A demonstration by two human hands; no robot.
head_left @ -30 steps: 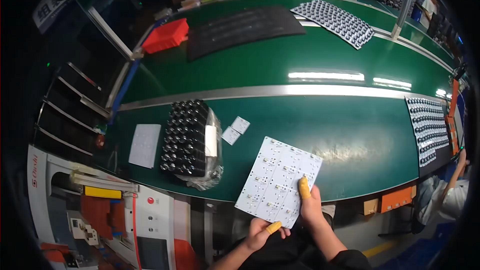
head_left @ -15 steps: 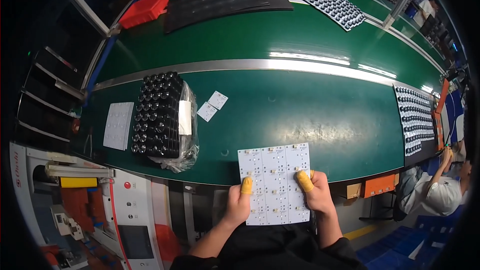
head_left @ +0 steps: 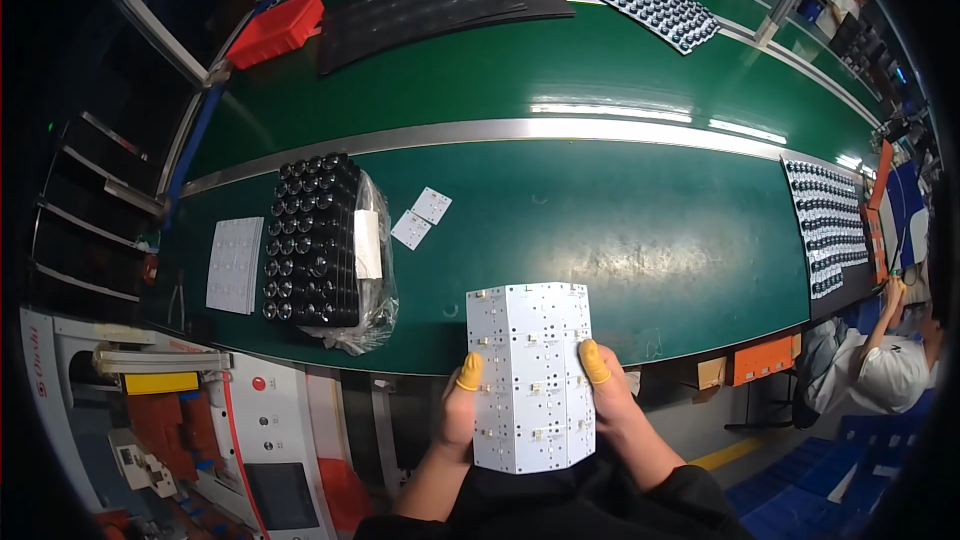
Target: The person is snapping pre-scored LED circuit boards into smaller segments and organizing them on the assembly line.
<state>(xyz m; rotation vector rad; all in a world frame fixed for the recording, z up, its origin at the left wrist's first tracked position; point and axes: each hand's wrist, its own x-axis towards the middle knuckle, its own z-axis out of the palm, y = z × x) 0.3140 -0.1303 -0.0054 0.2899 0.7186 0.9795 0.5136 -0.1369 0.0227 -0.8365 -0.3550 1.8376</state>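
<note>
A white circuit board panel point(head_left: 533, 375) is held up in front of me, near the table's front edge. It is bent along two lengthwise score lines into three strips, with small connectors dotted over its face. My left hand point(head_left: 462, 405) grips its left edge and my right hand point(head_left: 608, 390) its right edge. Yellow finger cots cover both thumbs; the other fingers are mostly hidden behind the panel. Two small square white boards point(head_left: 422, 218) lie on the green table point(head_left: 600, 200) beyond it.
Left on the table are a stack of black lens trays point(head_left: 315, 240) in clear plastic and a stack of white panels point(head_left: 235, 265). Boards with black lenses point(head_left: 825, 225) lie at the right. A red bin point(head_left: 277, 30) and black sheets point(head_left: 440, 15) stand farther back. A co-worker point(head_left: 875, 370) sits right.
The panel was nearly flat and is now folded along its score lines, its side strips angled back. My hands have come closer together, thumbs now at its edges.
</note>
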